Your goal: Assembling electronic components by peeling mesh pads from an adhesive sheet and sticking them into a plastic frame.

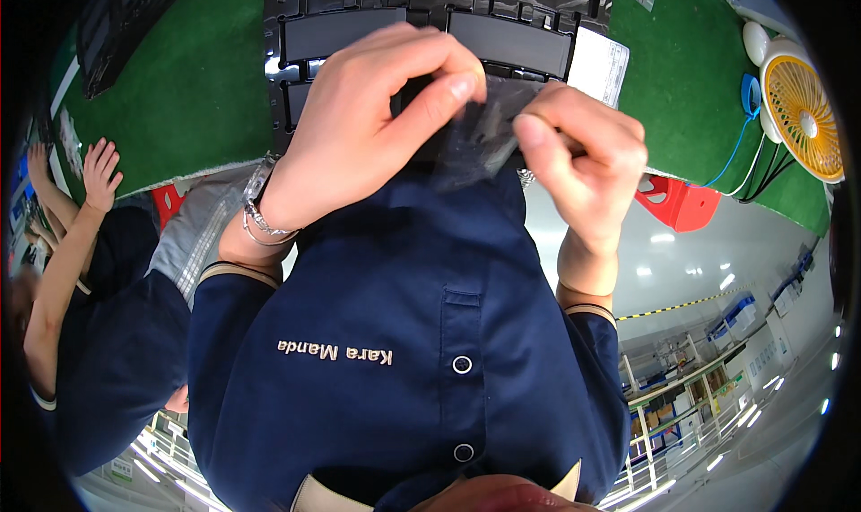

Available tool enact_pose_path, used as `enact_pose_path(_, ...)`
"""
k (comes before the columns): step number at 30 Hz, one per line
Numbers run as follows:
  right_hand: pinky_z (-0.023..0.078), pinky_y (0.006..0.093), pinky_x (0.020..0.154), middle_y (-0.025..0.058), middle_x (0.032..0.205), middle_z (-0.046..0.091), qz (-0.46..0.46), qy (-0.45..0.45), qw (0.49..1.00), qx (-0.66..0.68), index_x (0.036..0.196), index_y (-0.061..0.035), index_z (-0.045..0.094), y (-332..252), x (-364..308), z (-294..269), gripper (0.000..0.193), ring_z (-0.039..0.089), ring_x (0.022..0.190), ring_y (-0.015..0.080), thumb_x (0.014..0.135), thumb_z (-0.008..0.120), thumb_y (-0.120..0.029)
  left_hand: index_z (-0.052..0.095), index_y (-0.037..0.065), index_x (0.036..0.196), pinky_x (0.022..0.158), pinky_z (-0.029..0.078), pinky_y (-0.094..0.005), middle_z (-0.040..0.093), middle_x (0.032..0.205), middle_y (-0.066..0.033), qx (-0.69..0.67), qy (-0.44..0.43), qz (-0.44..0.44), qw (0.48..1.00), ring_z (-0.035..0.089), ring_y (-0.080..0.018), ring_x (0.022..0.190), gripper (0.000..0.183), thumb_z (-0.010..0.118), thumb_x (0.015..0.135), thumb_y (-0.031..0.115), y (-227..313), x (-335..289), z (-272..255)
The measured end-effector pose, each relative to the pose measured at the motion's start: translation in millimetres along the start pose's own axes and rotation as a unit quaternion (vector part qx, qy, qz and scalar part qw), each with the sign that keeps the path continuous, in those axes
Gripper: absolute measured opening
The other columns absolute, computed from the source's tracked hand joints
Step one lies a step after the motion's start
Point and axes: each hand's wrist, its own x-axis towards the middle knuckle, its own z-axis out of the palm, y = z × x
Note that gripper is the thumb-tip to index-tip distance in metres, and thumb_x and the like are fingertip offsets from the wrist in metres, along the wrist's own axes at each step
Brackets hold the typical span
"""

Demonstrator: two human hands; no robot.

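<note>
A small clear plastic bag (489, 135) hangs between my two hands, in front of my chest. My left hand (381, 108) is closed, its thumb and forefinger pinching the upper left edge of the bag. On the other side, my right hand (583, 149) has its fingers curled and its thumb pressed on the bag's right edge. Something faint shows inside the bag, too blurred to name. Just beyond my hands lies a black plastic tray (439, 14) with dark grey flat pieces (511, 41) in its compartments.
A white printed sheet (598, 68) lies right of the tray on the green table mat (668, 99). A yellow fan (803, 117) with cables stands at far right, and a red stool (677, 203) is below the table edge. At left, a co-worker's hand (100, 176) rests by another black tray (121, 32).
</note>
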Motion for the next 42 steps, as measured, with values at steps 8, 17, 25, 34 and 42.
enact_pose_path(8, 0.029, 0.0231, 0.048, -0.0005, 0.06, 0.051, 0.041, 0.157, 0.987, -0.008, 0.07, 0.0008, 0.06, 34.8, -3.2, -13.5, 0.016, 0.038, 0.053, 0.0068, 0.084, 0.064, -0.007, 0.06, 0.007, 0.08, 0.105, 0.031, -0.0497, 0.054, 0.128, -0.0056, 0.338, 0.043, 0.097, 0.935, 0.043, -0.0297, 0.125, 0.003, 0.061, 0.082, 0.01, -10.3, 9.2, 20.2)
enact_pose_path(17, 0.034, 0.0218, 0.049, 0.0038, 0.082, 0.063, 0.052, 0.137, 0.988, -0.044, 0.073, 0.0028, 0.061, 29.9, -1.2, -31.6, 0.011, 0.047, 0.06, 0.0065, 0.082, 0.064, -0.003, 0.06, 0.004, 0.081, 0.093, 0.044, -0.0436, 0.052, 0.101, -0.0068, 0.273, 0.025, 0.15, 0.95, 0.055, -0.0258, 0.103, 0.009, 0.067, 0.076, 0.004, -10.0, 23.7, 21.9)
enact_pose_path(25, 0.043, 0.0248, 0.054, 0.0073, 0.077, 0.064, 0.032, 0.046, 0.997, -0.051, 0.074, 0.0024, 0.063, 21.3, 13.3, -21.8, 0.011, 0.058, 0.062, 0.0139, 0.077, 0.068, -0.006, 0.065, 0.001, 0.085, 0.08, 0.048, -0.0323, 0.051, 0.11, -0.0094, 0.088, 0.039, 0.074, 0.993, 0.059, -0.0227, 0.098, 0.004, 0.063, 0.083, 0.003, -12.4, 13.1, 14.3)
enact_pose_path(34, 0.04, 0.0235, 0.059, 0.0063, 0.074, 0.061, 0.011, 0.077, 0.991, 0.105, 0.07, 0.0027, 0.062, -2.2, 17.2, -18.3, 0.013, 0.052, 0.065, 0.0104, 0.08, 0.064, -0.004, 0.064, -0.002, 0.087, 0.09, 0.041, -0.0348, 0.056, 0.112, -0.0171, -0.252, 0.048, 0.052, 0.965, 0.057, -0.0222, 0.102, 0.013, 0.055, 0.089, 0.007, -7.2, -5.8, 12.8)
enact_pose_path(42, 0.041, 0.0237, 0.056, 0.0066, 0.077, 0.061, 0.061, -0.016, 0.986, 0.154, 0.072, 0.0034, 0.062, -2.5, 20.3, -12.0, 0.013, 0.053, 0.065, 0.0108, 0.081, 0.065, -0.005, 0.063, -0.003, 0.086, 0.075, 0.047, -0.0293, 0.067, 0.084, -0.0095, -0.372, -0.072, 0.044, 0.924, 0.062, -0.0161, 0.08, 0.012, 0.056, 0.09, 0.006, -1.8, -12.8, 4.8)
